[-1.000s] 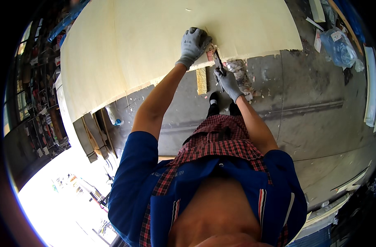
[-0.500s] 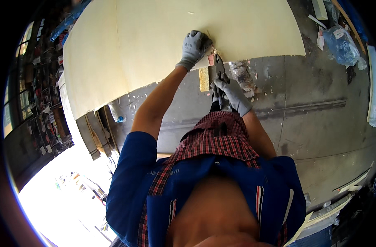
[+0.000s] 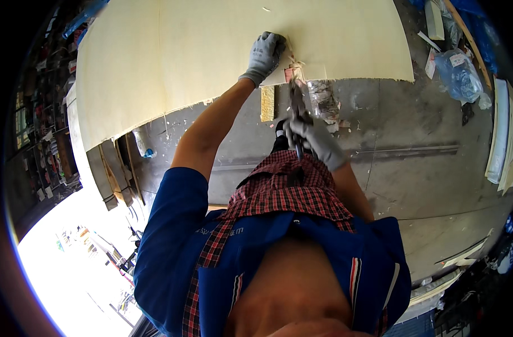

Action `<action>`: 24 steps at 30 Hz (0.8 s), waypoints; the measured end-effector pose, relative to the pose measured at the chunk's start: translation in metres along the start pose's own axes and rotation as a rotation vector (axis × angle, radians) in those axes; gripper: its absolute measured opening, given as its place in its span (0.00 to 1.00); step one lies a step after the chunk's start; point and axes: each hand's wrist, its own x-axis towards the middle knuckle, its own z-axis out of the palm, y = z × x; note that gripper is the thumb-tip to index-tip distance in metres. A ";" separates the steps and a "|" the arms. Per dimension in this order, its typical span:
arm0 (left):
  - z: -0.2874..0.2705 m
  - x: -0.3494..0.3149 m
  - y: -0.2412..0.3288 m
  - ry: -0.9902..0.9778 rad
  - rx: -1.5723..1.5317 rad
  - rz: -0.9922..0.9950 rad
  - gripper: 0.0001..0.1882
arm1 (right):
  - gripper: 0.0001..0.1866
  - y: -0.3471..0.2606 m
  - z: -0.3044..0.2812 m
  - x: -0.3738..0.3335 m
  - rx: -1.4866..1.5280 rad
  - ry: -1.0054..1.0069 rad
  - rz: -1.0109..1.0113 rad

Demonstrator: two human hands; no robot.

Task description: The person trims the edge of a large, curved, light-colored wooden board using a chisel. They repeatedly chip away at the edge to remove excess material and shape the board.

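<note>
- The pale sheet (image 3: 183, 62) spreads across twelve o'clock of the view, its ragged near edge running above the grey floor (image 3: 413, 123).
- At that edge sits a reddish patch (image 3: 293, 73), with loose splinters (image 3: 299, 63) about it.
- The left hand (image 3: 263, 55), in a grey glove, rests on the sheet at the patch's ten o'clock, fingers curled well in; whether anything is pinched beneath them I cannot tell.
- The right hand (image 3: 318, 141), gloved alike, is closed around the handles of dark pliers (image 3: 297, 101), blurred, their nose pointing to twelve and close to the patch.
- A yellowish strip (image 3: 267, 104) shows at the patch's seven o'clock, a crumpled wrapped bundle (image 3: 325, 101) at its four.
- Well apart, at the view's two o'clock, lies a bluish plastic bag (image 3: 458, 76).
- The checked apron (image 3: 293, 194) hangs at the pliers' six o'clock.
</note>
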 end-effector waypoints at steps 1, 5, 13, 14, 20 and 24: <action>0.002 0.001 0.000 0.001 0.008 -0.007 0.06 | 0.10 0.005 0.013 -0.034 -0.150 -0.017 0.039; -0.003 0.006 0.005 -0.031 0.100 -0.008 0.07 | 0.10 0.028 0.017 -0.071 -0.233 0.125 0.169; -0.022 0.001 0.021 -0.164 0.019 -0.047 0.30 | 0.05 0.049 -0.030 0.016 -0.547 0.524 -0.183; -0.028 -0.006 0.029 -0.198 0.098 0.111 0.40 | 0.05 0.051 -0.034 0.022 -0.492 0.530 -0.178; -0.025 -0.010 0.072 -0.214 0.300 0.112 0.45 | 0.04 0.061 -0.040 0.026 -0.301 0.570 -0.175; -0.026 0.017 0.080 -0.451 0.336 0.045 0.28 | 0.03 0.058 -0.043 0.023 -0.323 0.574 -0.179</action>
